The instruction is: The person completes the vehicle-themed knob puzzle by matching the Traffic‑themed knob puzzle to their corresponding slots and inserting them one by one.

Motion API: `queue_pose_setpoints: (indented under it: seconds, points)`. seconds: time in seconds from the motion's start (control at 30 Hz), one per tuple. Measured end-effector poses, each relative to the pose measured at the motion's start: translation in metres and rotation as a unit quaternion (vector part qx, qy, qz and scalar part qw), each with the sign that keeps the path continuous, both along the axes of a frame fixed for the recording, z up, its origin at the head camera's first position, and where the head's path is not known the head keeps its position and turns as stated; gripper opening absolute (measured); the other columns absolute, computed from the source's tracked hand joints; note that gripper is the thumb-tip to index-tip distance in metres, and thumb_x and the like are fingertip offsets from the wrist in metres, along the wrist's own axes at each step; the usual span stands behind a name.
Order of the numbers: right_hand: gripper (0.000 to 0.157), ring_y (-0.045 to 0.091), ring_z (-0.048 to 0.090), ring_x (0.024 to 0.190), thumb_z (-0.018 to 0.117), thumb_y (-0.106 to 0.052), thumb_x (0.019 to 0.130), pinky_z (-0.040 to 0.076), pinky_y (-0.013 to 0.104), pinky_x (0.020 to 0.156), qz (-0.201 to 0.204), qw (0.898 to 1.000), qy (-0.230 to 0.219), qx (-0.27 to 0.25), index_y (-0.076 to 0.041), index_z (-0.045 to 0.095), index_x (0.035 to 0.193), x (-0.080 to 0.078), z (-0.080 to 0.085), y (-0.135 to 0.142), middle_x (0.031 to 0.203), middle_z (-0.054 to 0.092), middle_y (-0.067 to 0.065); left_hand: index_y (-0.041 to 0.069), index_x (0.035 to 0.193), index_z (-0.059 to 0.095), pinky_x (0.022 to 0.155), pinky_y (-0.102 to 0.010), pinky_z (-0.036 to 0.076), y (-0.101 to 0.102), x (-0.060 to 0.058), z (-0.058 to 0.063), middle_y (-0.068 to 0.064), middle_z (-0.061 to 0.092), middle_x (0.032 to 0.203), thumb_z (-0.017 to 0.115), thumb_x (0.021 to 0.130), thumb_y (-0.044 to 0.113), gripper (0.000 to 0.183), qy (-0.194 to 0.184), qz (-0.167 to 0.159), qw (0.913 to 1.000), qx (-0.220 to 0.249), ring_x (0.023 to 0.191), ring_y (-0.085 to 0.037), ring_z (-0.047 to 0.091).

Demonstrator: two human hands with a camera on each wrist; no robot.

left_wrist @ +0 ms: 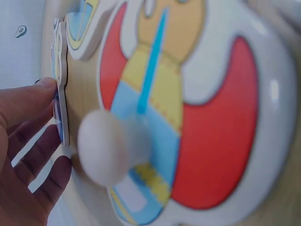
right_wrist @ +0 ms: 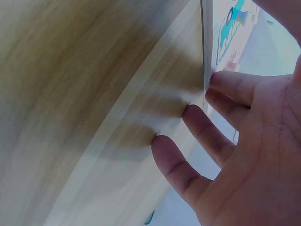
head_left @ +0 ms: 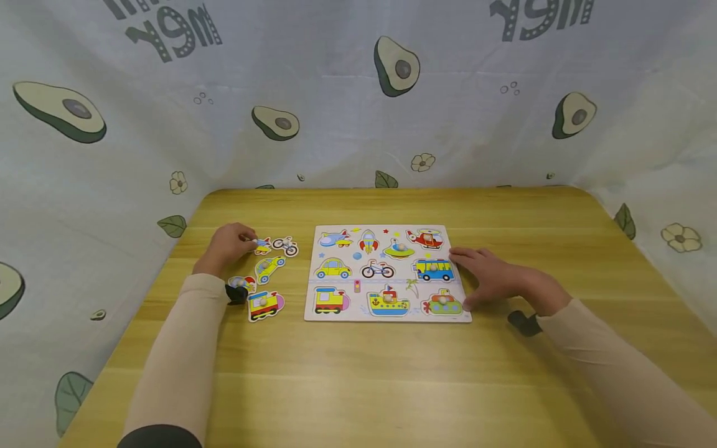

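Observation:
My left hand (head_left: 225, 247) pinches a wooden airplane puzzle piece (head_left: 262, 246) at the table's left, its thumb and fingers on the piece's edges. Around it lie a bicycle piece (head_left: 286, 247), a yellow car piece (head_left: 269, 269) and a train piece (head_left: 265, 305). A rocket piece (left_wrist: 214, 146) with a round knob (left_wrist: 102, 148) fills the left wrist view; in the head view, the wrist partly covers it. The white puzzle board (head_left: 336, 318) lies mid-table. My right hand (head_left: 495, 278) touches its right edge, thumb and fingers spread.
Knobbed pieces sit in the board, among them a helicopter (head_left: 427, 239), a bus (head_left: 434, 270) and a ship (head_left: 388, 303). The wooden table (head_left: 370, 386) has rounded far corners. A printed cloth (head_left: 336, 149) hangs behind it.

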State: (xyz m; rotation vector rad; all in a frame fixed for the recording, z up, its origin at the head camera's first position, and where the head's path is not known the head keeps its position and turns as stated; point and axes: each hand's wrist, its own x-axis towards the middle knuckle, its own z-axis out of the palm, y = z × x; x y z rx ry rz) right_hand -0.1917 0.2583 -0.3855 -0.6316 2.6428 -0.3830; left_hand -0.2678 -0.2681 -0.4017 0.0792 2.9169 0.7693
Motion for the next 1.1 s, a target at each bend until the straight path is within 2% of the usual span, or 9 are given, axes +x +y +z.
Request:
queue_pose_setpoints:
  seconds: [0.17, 0.27, 0.43, 0.5, 0.57, 0.67, 0.8, 0.93, 1.1]
  points:
    - [0.106, 0.048, 0.03, 0.135, 0.085, -0.043, 0.071, 0.036, 0.068, 0.108, -0.003, 1.0, -0.004, -0.002, 0.002, 0.032, 0.151, -0.001, 0.0, 0.0, 0.159, 0.026, 0.023, -0.005, 0.118, 0.067, 0.102, -0.051, 0.048, -0.001, 0.0, -0.002, -0.025, 0.058, 0.132, 0.059, 0.097, 0.017, 0.031, -0.003, 0.016, 0.9998, 0.014, 0.112, -0.037, 0.056]
    - [0.106, 0.048, 0.031, 0.134, 0.086, -0.041, 0.071, 0.037, 0.068, 0.108, -0.004, 1.0, -0.002, -0.005, 0.002, 0.033, 0.151, -0.001, 0.0, 0.0, 0.159, 0.027, 0.023, -0.005, 0.121, 0.064, 0.1, -0.05, 0.048, -0.001, 0.002, -0.001, -0.026, 0.059, 0.129, 0.057, 0.099, 0.02, 0.034, -0.009, 0.04, 0.9981, 0.046, 0.111, -0.036, 0.055]
    - [0.106, 0.048, 0.032, 0.133, 0.086, -0.041, 0.07, 0.037, 0.068, 0.108, -0.001, 1.0, 0.005, -0.011, 0.003, 0.034, 0.15, -0.002, -0.001, 0.0, 0.158, 0.028, 0.023, -0.001, 0.128, 0.06, 0.104, -0.047, 0.046, 0.002, 0.004, 0.002, -0.023, 0.057, 0.132, 0.055, 0.101, 0.028, 0.04, -0.011, 0.099, 0.9873, 0.124, 0.114, -0.034, 0.051]
    - [0.106, 0.048, 0.031, 0.133, 0.087, -0.041, 0.07, 0.036, 0.067, 0.108, -0.001, 1.0, 0.005, -0.012, 0.003, 0.034, 0.15, -0.002, -0.001, 0.0, 0.158, 0.028, 0.023, 0.001, 0.129, 0.06, 0.107, -0.045, 0.045, 0.008, 0.004, 0.007, -0.021, 0.057, 0.133, 0.054, 0.102, 0.03, 0.041, -0.002, 0.113, 0.9823, 0.149, 0.115, -0.033, 0.05]
    - [0.106, 0.048, 0.031, 0.133, 0.087, -0.041, 0.069, 0.037, 0.067, 0.108, -0.002, 1.0, 0.006, -0.012, 0.003, 0.034, 0.15, -0.002, 0.0, 0.001, 0.158, 0.028, 0.024, 0.002, 0.129, 0.061, 0.105, -0.044, 0.046, 0.017, 0.004, 0.014, -0.02, 0.058, 0.131, 0.055, 0.101, 0.031, 0.041, 0.016, 0.114, 0.9786, 0.171, 0.114, -0.032, 0.051]
    - [0.106, 0.049, 0.031, 0.133, 0.087, -0.041, 0.069, 0.037, 0.067, 0.108, -0.005, 1.0, 0.008, -0.014, 0.003, 0.034, 0.15, -0.002, 0.0, 0.002, 0.157, 0.029, 0.024, 0.002, 0.127, 0.062, 0.1, -0.04, 0.047, 0.034, 0.003, 0.029, -0.02, 0.061, 0.128, 0.057, 0.1, 0.031, 0.04, 0.047, 0.087, 0.9761, 0.194, 0.113, -0.031, 0.055]
    - [0.106, 0.048, 0.03, 0.134, 0.087, -0.041, 0.069, 0.037, 0.067, 0.108, -0.007, 1.0, 0.006, -0.012, 0.003, 0.034, 0.15, -0.002, -0.001, 0.003, 0.158, 0.028, 0.024, 0.004, 0.122, 0.066, 0.094, -0.04, 0.05, 0.063, 0.006, 0.048, -0.018, 0.064, 0.123, 0.061, 0.099, 0.027, 0.034, 0.082, 0.022, 0.9791, 0.185, 0.113, -0.031, 0.057]
    - [0.106, 0.048, 0.03, 0.134, 0.087, -0.041, 0.069, 0.036, 0.067, 0.109, -0.008, 1.0, 0.002, -0.012, 0.002, 0.033, 0.151, -0.002, 0.0, 0.003, 0.158, 0.027, 0.023, 0.006, 0.112, 0.071, 0.095, -0.044, 0.051, 0.093, 0.017, 0.063, -0.013, 0.067, 0.12, 0.065, 0.096, 0.021, 0.023, 0.103, -0.043, 0.9797, 0.166, 0.112, -0.029, 0.058]
    - [0.105, 0.047, 0.031, 0.133, 0.086, -0.042, 0.07, 0.037, 0.067, 0.108, -0.005, 1.0, 0.002, -0.015, 0.002, 0.034, 0.15, -0.001, 0.001, 0.001, 0.159, 0.027, 0.022, 0.009, 0.106, 0.074, 0.093, -0.042, 0.049, 0.118, 0.032, 0.071, -0.008, 0.068, 0.115, 0.068, 0.094, 0.019, 0.016, 0.112, -0.104, 0.9746, 0.164, 0.108, -0.026, 0.058]
